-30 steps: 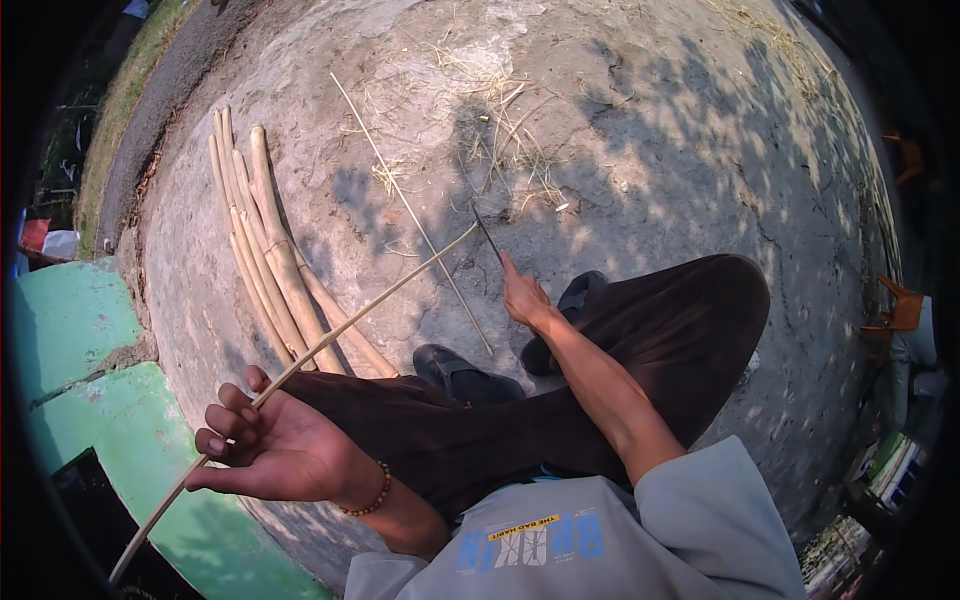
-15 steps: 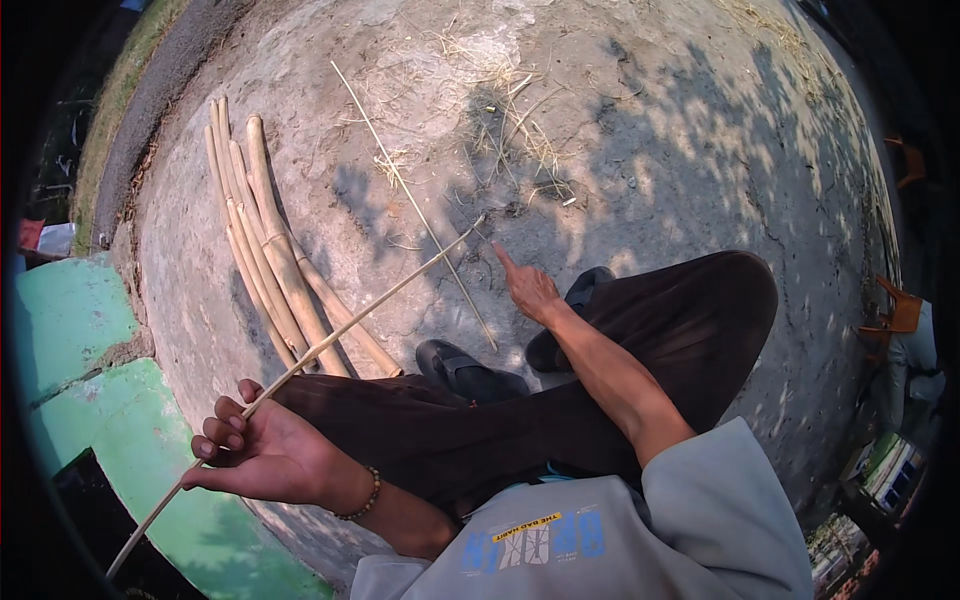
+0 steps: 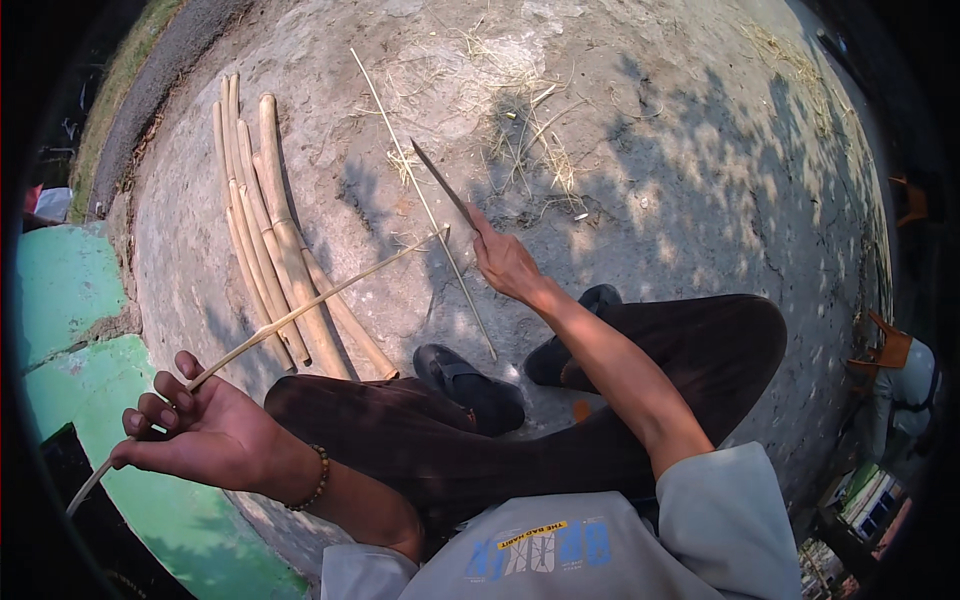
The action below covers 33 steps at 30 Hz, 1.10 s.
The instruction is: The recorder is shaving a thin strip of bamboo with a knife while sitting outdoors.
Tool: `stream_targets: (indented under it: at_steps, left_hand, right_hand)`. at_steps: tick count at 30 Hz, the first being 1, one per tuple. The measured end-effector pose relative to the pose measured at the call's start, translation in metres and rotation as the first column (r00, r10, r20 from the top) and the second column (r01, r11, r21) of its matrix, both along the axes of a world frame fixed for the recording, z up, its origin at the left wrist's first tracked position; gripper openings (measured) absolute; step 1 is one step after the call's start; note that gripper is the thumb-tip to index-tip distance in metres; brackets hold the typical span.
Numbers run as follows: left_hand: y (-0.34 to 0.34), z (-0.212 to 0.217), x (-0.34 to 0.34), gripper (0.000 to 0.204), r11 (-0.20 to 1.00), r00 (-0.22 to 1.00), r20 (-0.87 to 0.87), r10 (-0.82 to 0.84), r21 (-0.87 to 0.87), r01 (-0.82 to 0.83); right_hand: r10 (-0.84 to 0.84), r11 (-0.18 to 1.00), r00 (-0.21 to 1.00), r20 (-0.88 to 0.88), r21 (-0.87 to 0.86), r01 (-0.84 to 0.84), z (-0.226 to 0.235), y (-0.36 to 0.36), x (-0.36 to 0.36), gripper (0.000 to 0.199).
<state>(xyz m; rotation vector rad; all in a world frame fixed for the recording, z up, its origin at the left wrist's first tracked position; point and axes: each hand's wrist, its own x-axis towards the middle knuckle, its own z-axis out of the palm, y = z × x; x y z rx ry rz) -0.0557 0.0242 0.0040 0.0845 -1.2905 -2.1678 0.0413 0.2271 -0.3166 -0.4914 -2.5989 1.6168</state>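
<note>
My left hand [image 3: 215, 430], palm up with fingers curled, holds a thin bamboo strip [image 3: 315, 302]. The strip slants from the lower left up to a tip a little left of my right hand. My right hand [image 3: 508, 265] grips a knife by its handle, which my fingers hide. The knife's narrow dark blade [image 3: 440, 180] points up and left, apart from the held strip. Beyond, a second thin bamboo strip [image 3: 408, 170] lies on the ground, with the blade passing above or beside it.
Several bamboo poles [image 3: 285, 235] lie side by side on the concrete ground at left. Shavings [image 3: 535, 150] are scattered ahead. My shoes [image 3: 470, 385] and bent legs [image 3: 560, 435] are close in front. A green painted ledge [image 3: 80, 290] stands left. An orange chair [image 3: 885, 345] is far right.
My right hand has moved up and left, and the knife blade now shows clearly. My left hand has drawn the strip down and to the left.
</note>
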Motion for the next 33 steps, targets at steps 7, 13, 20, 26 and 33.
stream_targets:
  at_steps: [7, 13, 20, 26, 33]
  left_hand:
    - [-0.022, -0.010, -0.001, 0.044, 0.905, 0.904, -0.157, -0.397, 0.097, 0.414]
    - [-0.019, -0.011, 0.004, 0.040, 0.955, 0.955, -0.138, -0.263, 0.104, 0.278]
    - [0.010, -0.010, 0.022, 0.038, 0.982, 0.983, -0.149, -0.110, 0.135, 0.131]
    - [0.002, -0.007, 0.014, 0.039, 0.984, 0.982, -0.101, 0.160, 0.097, -0.150]
    - [-0.016, -0.020, 0.010, 0.041, 0.989, 0.990, -0.113, -0.085, 0.114, 0.098]
  right_hand:
    - [-0.020, 0.992, 0.999, 0.035, 0.126, 0.016, 0.026, 0.003, -0.008, 0.058]
    - [0.151, 0.988, 0.986, -0.068, -0.023, -0.153, -0.006, -0.068, 0.011, 0.062]
    - [0.026, 0.966, 0.926, 0.376, 0.228, -0.120, -0.116, -0.036, 0.043, 0.061]
    - [0.118, 0.990, 0.977, 0.178, -0.095, -0.103, -0.037, -0.082, 0.023, 0.058]
    - [-0.061, 0.986, 0.920, 0.387, 0.168, -0.006, -0.111, -0.046, 0.023, 0.054]
